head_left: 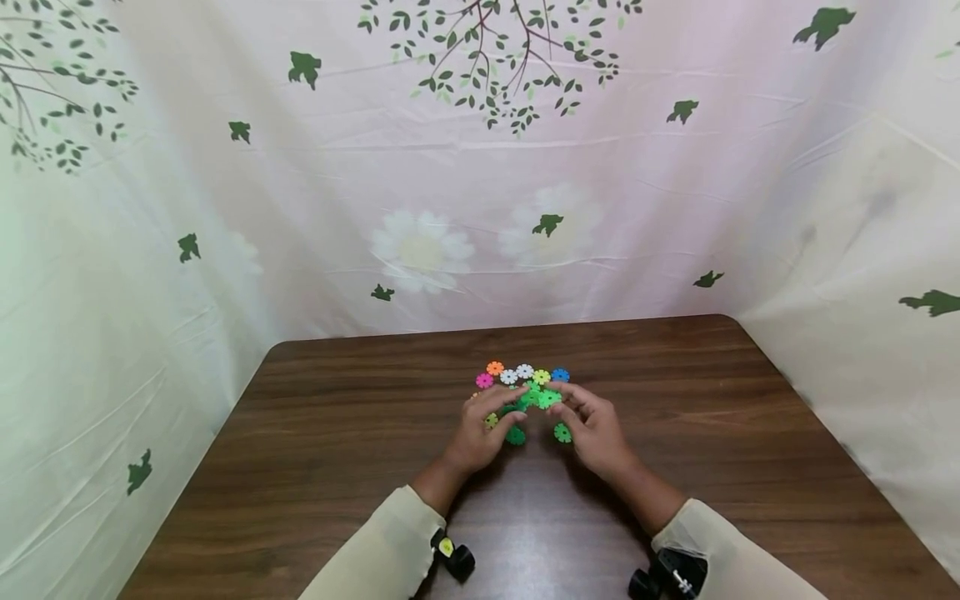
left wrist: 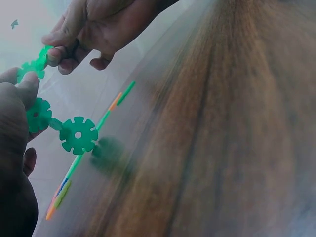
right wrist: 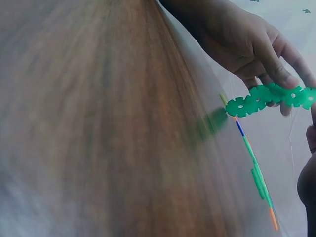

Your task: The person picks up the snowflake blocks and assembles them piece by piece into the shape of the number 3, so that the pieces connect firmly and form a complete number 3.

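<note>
A pale curtain [head_left: 337, 192] printed with leafy branches, dark green birds and faint daisies is hung behind a brown wood-grain table [head_left: 360, 392]. The green chain [head_left: 550, 400], made of notched discs, is held up over it. One part is pinched between the thumb and fingers of the left hand [head_left: 478, 429], another by the right hand [head_left: 596, 429], so both grips are pretty narrow. A tail of the chain is left unsupported past the left thumb.

Beyond the chain, orange [head_left: 495, 367], pink [head_left: 484, 381], white [head_left: 524, 371] and blue discs [head_left: 560, 375] are spread out. On its near side, a separate-looking green disc [head_left: 562, 432] is seen by the right thumb.

Honestly, the joints look like the weak spot. If the chain gets twisted or pushed off-line, a slot could probably be popped loose, especially with that tail dangling. If a pinch slips, the spread discs could be scattered. The green one might also be nudged by a low thumb. Whether every notch is fully seated can't be told; fingertips are in the way.
</note>
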`<state>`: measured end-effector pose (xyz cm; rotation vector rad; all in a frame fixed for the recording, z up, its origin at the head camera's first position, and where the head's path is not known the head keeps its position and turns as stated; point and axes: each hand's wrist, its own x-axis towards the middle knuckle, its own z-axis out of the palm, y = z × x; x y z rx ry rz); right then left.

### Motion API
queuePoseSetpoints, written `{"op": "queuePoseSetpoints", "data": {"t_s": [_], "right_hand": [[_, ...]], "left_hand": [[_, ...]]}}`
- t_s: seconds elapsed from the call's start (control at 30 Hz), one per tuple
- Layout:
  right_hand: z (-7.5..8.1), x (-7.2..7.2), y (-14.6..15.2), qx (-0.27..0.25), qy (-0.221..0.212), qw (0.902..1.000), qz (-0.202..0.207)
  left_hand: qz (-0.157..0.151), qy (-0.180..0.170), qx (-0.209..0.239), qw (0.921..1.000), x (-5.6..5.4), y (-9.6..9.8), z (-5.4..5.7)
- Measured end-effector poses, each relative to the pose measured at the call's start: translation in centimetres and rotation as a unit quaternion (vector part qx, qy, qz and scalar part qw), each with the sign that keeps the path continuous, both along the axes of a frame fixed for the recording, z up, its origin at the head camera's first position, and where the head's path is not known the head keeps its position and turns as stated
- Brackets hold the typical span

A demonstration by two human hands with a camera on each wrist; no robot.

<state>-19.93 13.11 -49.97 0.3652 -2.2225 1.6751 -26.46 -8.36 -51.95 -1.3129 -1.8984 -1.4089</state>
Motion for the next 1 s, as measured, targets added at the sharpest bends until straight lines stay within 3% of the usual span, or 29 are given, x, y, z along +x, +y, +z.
{"op": "queuePoseSetpoints", "data": {"t_s": [0.13,0.3,0.47,0.7,1.0], "right_hand": [[-0.1,0.1,-0.1,-0.013,-0.02,0.9997,0.002],[0.0,0.0,-0.3,-0.012,-0.007,0.9999,0.008],[-0.2,0.1,-0.5,-0.011,0.008,0.9999,0.004],[-0.6,-0.7,-0.1,-0.022,0.058,0.9979,-0.015],[-1.0,-1.6,1.2,0.035,-0.005,0.9971,-0.068]], "left_hand": [[-0.005,0.013,-0.001,0.9999,0.0,-0.1,0.0],[-0.011,0.021,-0.004,0.9997,-0.2,-0.1,0.1],[0.002,0.014,-0.006,0.9999,-0.1,0.0,-0.1],[0.033,-0.053,0.044,0.997,0.1,0.3,-0.5],[0.044,-0.145,0.058,0.9867,0.4,0.0,-0.2]]}}
